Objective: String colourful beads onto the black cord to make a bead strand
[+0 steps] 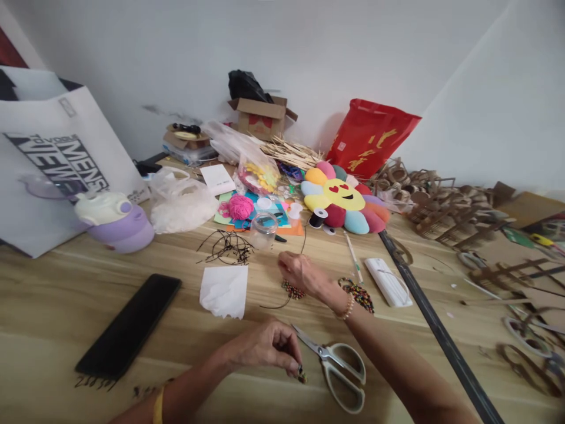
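My left hand is closed in a pinch, with a small beaded piece of dark and yellowish beads at its fingertips. Just to its right lie scissors with pale handles, blades pointing up and left. My right hand is closed above a bunch of multicoloured beads; whatever its fingertips hold is hidden. A thin black cord trails from that bunch. Strings of similar beads lie beyond my right wrist. A clear jar stands just past my right hand, near tangled black cords.
On the left are a black phone, white paper and a purple-white container. Behind sit pink yarn, a black thread spool and a flower cushion. A white case and wooden pieces lie right.
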